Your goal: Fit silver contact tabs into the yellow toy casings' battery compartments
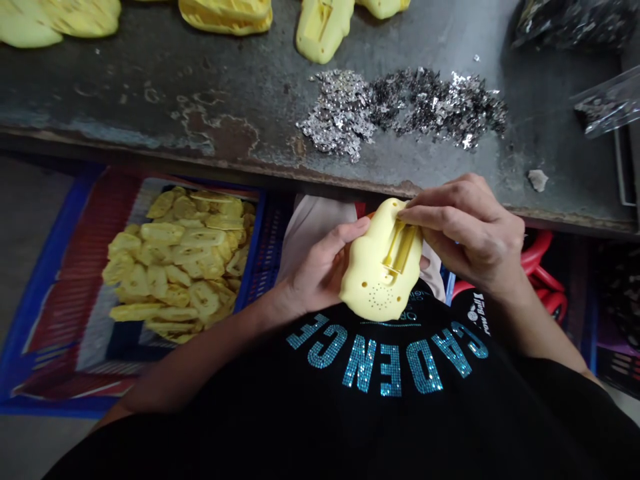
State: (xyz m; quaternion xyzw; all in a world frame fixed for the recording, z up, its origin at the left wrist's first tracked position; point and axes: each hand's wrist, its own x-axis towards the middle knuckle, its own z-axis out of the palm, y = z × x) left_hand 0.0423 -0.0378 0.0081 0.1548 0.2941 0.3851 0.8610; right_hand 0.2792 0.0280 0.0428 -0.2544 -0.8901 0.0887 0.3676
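In my left hand (323, 270) is a pale yellow plastic shell (367, 267) with a wavy edge, a battery compartment, screw holes and a ring of small speaker holes. My thumb lies along its left edge and the other fingers go behind it. My right hand (467, 223) is closed in a pinch at the upper end of the compartment. Whatever its fingertips hold, if anything, is hidden. On the metal bench above the hands lies a heap of small shiny metal pieces (343, 113), with darker ones (440, 107) to the right.
At lower left, a blue crate (37, 293) holds several yellow plastic parts (175, 260). More yellow shells (325, 27) lie along the far side of the bench (150, 100). Plastic bags (613, 100) of metal pieces are at right. Red handles (543, 273) show under the bench edge.
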